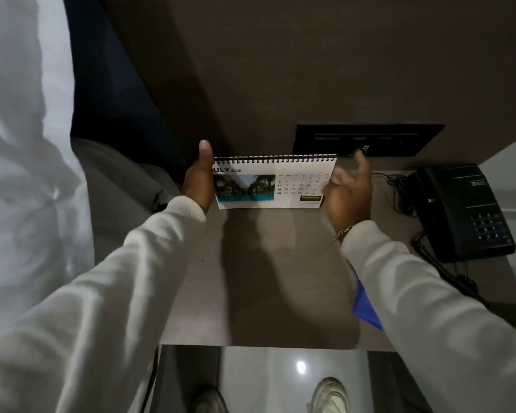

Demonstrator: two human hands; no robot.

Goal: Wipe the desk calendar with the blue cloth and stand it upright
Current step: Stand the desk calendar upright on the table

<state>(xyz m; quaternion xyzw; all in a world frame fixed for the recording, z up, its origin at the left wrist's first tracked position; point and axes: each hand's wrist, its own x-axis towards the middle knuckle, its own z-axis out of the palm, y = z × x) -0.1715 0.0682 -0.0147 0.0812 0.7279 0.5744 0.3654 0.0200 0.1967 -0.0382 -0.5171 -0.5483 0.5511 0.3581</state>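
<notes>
A spiral-bound desk calendar, open at July with a palm-tree photo, stands upright at the back of the brown desk. My left hand grips its left edge, thumb up at the top corner. My right hand is at the calendar's right edge, blurred, fingers spread and holding nothing. The blue cloth lies on the desk near the front, mostly hidden under my right sleeve.
A black telephone with a coiled cord sits at the right of the desk. A black socket panel is set in the wall behind the calendar. White bedding lies to the left. The floor and my shoes show below the desk's front edge.
</notes>
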